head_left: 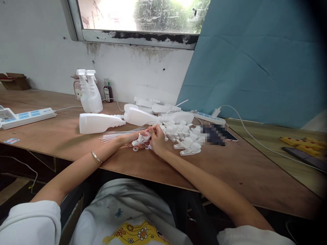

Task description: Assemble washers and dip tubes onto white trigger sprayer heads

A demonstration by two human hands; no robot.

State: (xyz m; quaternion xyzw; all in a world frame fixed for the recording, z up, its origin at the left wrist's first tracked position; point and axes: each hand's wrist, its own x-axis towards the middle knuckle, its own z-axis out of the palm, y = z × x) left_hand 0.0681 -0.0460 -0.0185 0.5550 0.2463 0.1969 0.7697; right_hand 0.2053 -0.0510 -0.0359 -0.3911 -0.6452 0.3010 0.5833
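My left hand (135,137) is closed around a white trigger spray head (141,139), which lies tilted in its fingers. Close against it, my right hand (157,139) has its fingertips pinched together at the spray head's end. A thin white tube (176,107) slants up and right from behind the right fingers, and its lower end is hidden there. Just right of my hands lies a pile of white spray heads (189,144). Behind my left hand a bundle of thin white tubes (112,135) rests on the table. Small white rings (135,149) lie below the left fingers.
White bottles (99,123) lie along the back of the wooden table (230,177). Two bottles with spray heads (91,93) stand upright near a small dark bottle (108,92). Power strips (30,117) sit at left and back right. A phone (227,132) lies beyond the pile.
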